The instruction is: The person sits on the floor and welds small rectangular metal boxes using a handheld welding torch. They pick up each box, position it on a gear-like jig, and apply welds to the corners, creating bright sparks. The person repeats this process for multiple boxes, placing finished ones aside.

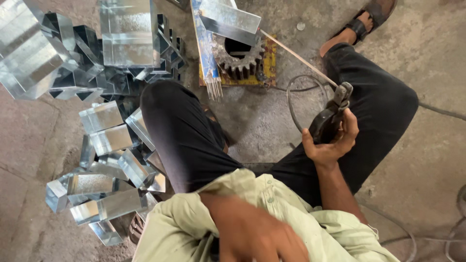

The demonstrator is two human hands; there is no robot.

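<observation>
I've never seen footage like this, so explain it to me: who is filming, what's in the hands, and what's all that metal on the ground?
The one picture comes from a camera on the person's head, looking down at their own knees and hands while they sit low over a concrete floor. The right hand grips a dark clamp-like holder with a thin rod clamped in its tip; the rod reaches toward a shiny metal piece lying over a gear. The left hand is blurred, close to the camera, and seems to hold nothing. To the left lie piles of folded metal pieces, and spare rods beside the gear.
</observation>
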